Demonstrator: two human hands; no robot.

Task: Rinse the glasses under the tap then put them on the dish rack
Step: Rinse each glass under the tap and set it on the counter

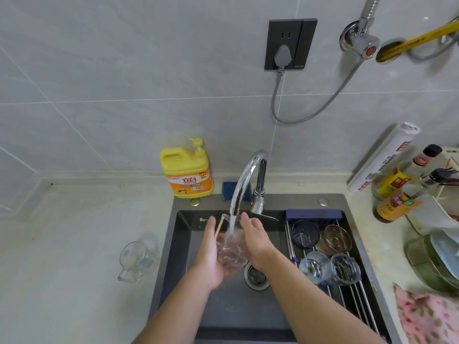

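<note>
Blurrily, a clear glass sat under the running tap over the sink, cupped from below by the left hand, its fingers curled round it and half lost behind water, while the right hand laid straight fingers against its side.

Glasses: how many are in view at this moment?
6. One glass sits between the left hand and right hand under the tap; four on the dish rack: dark glass, brown glass, two clear glasses; one handled glass on the left counter. None looks hidden.
</note>
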